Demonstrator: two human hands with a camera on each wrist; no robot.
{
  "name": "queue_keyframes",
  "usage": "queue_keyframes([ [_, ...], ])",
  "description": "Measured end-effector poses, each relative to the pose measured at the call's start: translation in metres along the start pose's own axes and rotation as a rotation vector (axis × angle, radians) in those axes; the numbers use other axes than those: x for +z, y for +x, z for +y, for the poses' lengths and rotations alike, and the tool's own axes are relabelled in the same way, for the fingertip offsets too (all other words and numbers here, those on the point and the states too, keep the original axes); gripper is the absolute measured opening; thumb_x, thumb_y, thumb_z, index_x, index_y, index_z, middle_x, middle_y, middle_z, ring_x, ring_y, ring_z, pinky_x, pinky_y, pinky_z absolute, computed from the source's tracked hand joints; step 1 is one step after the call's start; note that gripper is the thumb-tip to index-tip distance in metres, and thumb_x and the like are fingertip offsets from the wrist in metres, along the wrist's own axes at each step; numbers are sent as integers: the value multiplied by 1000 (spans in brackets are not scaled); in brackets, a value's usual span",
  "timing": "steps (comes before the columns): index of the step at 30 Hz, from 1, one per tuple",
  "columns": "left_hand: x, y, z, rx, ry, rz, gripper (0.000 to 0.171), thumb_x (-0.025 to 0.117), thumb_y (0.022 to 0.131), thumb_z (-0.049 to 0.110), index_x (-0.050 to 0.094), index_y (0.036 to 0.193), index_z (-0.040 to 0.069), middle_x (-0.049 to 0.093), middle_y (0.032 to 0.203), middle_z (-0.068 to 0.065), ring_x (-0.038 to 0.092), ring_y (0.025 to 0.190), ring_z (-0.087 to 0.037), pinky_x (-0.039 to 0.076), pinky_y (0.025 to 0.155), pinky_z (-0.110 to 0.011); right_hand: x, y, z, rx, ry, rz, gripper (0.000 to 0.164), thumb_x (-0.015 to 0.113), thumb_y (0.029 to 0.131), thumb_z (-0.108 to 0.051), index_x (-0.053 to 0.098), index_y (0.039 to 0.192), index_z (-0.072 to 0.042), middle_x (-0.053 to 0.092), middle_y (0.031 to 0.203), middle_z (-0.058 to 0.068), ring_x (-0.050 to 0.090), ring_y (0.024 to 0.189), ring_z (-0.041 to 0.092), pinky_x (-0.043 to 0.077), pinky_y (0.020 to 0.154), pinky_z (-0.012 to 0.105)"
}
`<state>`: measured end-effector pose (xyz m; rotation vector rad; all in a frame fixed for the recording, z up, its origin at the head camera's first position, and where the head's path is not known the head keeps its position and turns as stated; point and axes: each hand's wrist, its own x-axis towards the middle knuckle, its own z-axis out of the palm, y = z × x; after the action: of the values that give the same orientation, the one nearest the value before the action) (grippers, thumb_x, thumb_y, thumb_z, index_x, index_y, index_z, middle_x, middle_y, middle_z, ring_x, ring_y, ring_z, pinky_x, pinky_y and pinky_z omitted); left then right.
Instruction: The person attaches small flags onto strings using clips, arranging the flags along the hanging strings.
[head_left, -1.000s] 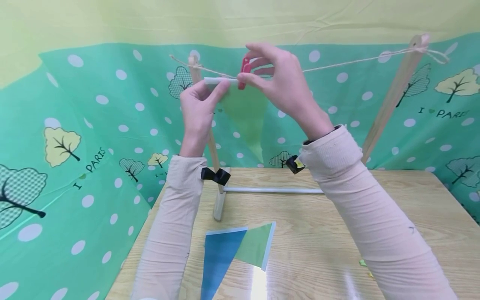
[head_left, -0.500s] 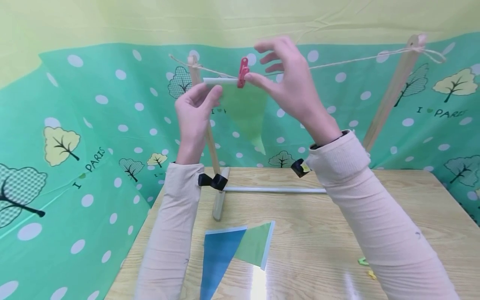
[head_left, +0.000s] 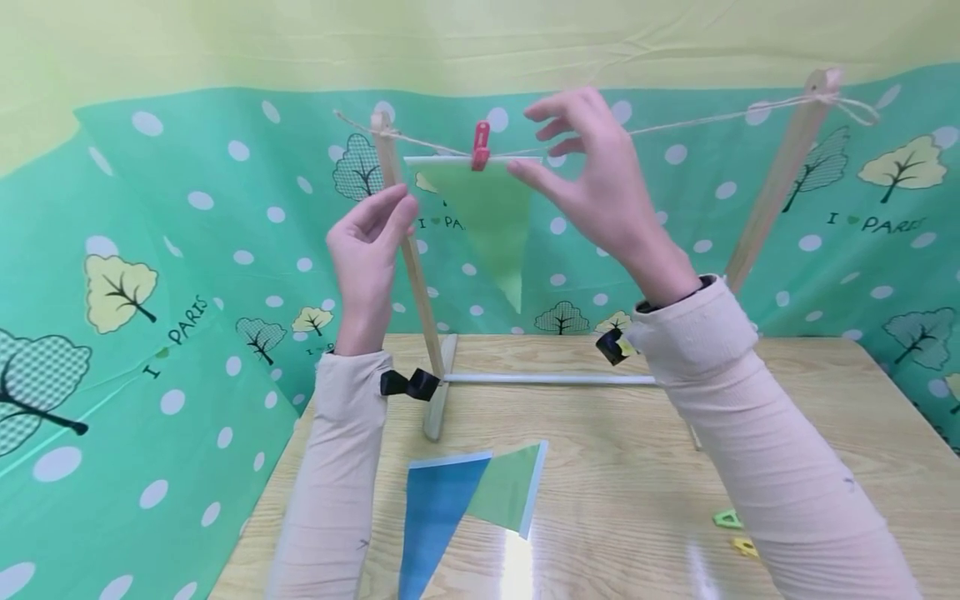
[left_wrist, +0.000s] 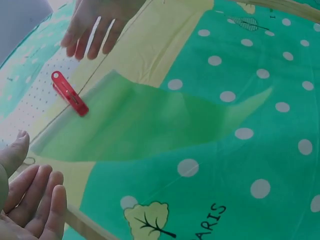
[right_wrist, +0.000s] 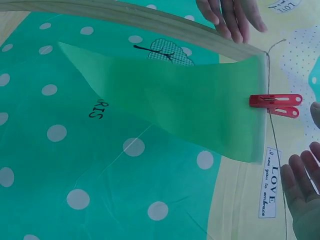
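- Left hand [head_left: 367, 250]: fingers loosely bent and holding nothing. Head view makes thumb and forefinger look nearly together, but the left wrist view shows a clear gap. It's just below the left end of the hanging flag, not touching it.
- Right hand [head_left: 603, 179]: thumb and fingers spread wide, nothing between them. It's beside the right top corner of the flag, and the wrist views show it's apart.
- The hanging flag [head_left: 491, 208] is green, pale strip along the top, narrow tip pointing down. It's up on the string [head_left: 697, 123], pinned by a red clip [head_left: 480, 148] around the middle of its top edge.
- String runs between a left post [head_left: 412, 250] and a right post [head_left: 780, 183], both wood.
- Down on the desk [head_left: 615, 483]: a blue flag [head_left: 442, 508] and another green flag [head_left: 504, 492], touching or overlapping, can't tell which.
- Over by the right sleeve [head_left: 795, 475]: a green clip [head_left: 727, 519] and a yellow clip [head_left: 745, 547].
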<state>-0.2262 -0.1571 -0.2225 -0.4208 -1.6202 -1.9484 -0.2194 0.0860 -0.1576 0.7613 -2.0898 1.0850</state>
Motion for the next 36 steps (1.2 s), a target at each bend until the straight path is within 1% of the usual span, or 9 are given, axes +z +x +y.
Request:
queue_keyframes([
  [4, -9, -6, -4, -15, 8, 9, 28, 77, 88, 16, 73, 111, 0, 75, 100, -7, 70, 91, -18, 55, 84, -30, -5, -4, 3, 5, 14, 1, 44, 77, 88, -18, 61, 125, -2, 58, 124, 7, 57, 109, 12, 49, 94, 21],
  [9, -19, -11, -10, -35, 24, 12, 29, 77, 88, 17, 72, 112, 0, 75, 99, -7, 70, 95, -21, 55, 86, -32, -10, -11, 7, 11, -3, -9, 43, 77, 88, -17, 61, 125, -2, 58, 123, 8, 58, 107, 13, 49, 95, 22],
  [15, -29, -18, -17, -51, 58, 15, 34, 77, 88, 20, 71, 114, -2, 74, 103, -10, 69, 94, -21, 55, 83, -28, -12, -22, 13, -1, -21, -33, 43, 77, 88, -14, 61, 125, -1, 59, 122, 9, 58, 108, 14, 49, 96, 23],
  [17, -34, -21, -20, -55, 75, 18, 35, 77, 88, 21, 71, 114, -2, 74, 103, -8, 69, 93, -20, 55, 83, -28, -13, -25, 15, -2, -17, -39, 43, 77, 88, -13, 61, 125, 0, 59, 122, 9, 58, 108, 14, 49, 96, 24],
  [22, -45, -29, -27, -87, 96, 38, 30, 78, 87, 21, 73, 111, 3, 75, 100, -2, 69, 87, -15, 55, 82, -26, -13, -33, 19, -2, -6, -50, 43, 77, 87, -12, 61, 125, -1, 58, 122, 9, 58, 107, 16, 50, 96, 25],
  [24, -49, -32, -29, -95, 102, 40, 28, 78, 88, 20, 74, 110, 4, 75, 100, -2, 68, 86, -15, 55, 82, -26, -13, -37, 21, -4, -9, -50, 43, 77, 87, -11, 60, 125, 0, 58, 122, 10, 59, 106, 17, 50, 96, 25],
  [31, -59, -43, -37, -108, 96, 46, 27, 78, 88, 19, 73, 110, 4, 74, 102, -5, 69, 92, -19, 56, 80, -24, -13, -49, 29, -12, -29, -45, 43, 78, 86, -11, 61, 124, 1, 60, 117, 13, 58, 105, 21, 50, 97, 32],
  [34, -64, -48, -41, -113, 93, 42, 27, 76, 89, 17, 72, 111, 3, 74, 102, -5, 69, 93, -20, 56, 80, -24, -12, -54, 32, -10, -32, -48, 42, 78, 87, -12, 62, 123, 0, 60, 116, 13, 57, 106, 20, 50, 96, 33],
  [36, -67, -51, -43, -121, 95, 36, 26, 76, 89, 17, 71, 111, 4, 73, 102, -5, 70, 93, -17, 56, 80, -25, -12, -58, 34, -9, -36, -56, 42, 78, 86, -12, 62, 123, 0, 60, 116, 13, 57, 106, 20, 50, 96, 33],
])
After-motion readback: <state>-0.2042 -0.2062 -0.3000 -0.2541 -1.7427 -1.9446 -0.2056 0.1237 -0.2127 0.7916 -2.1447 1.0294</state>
